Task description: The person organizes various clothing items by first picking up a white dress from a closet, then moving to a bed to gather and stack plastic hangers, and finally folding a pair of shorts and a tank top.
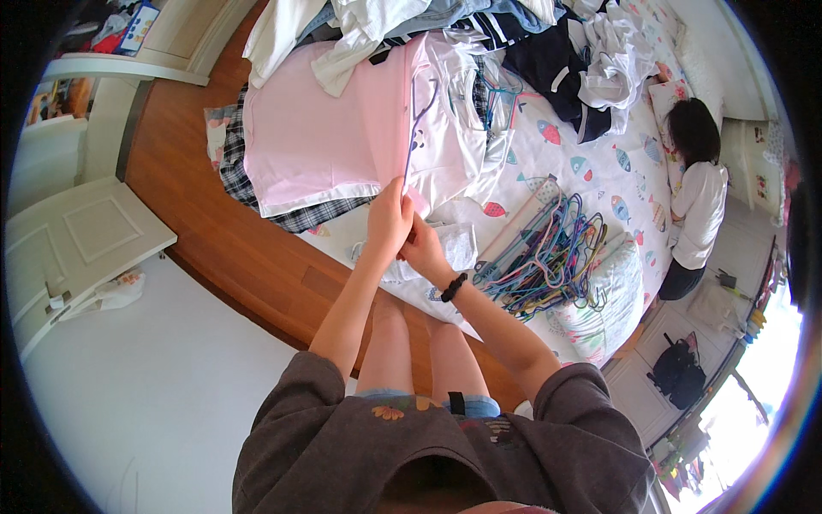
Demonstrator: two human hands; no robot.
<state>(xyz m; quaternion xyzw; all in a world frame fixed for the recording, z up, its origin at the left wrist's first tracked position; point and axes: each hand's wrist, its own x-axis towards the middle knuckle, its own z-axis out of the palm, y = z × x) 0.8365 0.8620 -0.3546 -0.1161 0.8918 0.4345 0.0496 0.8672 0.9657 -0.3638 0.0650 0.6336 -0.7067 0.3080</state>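
My left hand (390,217) is closed on the end of a dark blue wire clothes hanger (414,132) and, it seems, the edge of a pink garment (321,128). The hanger stretches away from me over the garment, its hook at the far end. Just below and right, my right hand (420,247) is bent in against the left, fingers curled; what it grips is hidden. White shirts (449,128) lie right of the pink garment, and a folded light grey cloth (457,241) lies behind the right hand.
A tangled pile of hangers (546,250) lies right on the fish-print bedsheet (565,164), beside a floral pillow (610,302). Clothes heap at the bed's far side, including a black garment (546,77). Another person (700,199) is at the bed's right edge. A door (90,244) stands left.
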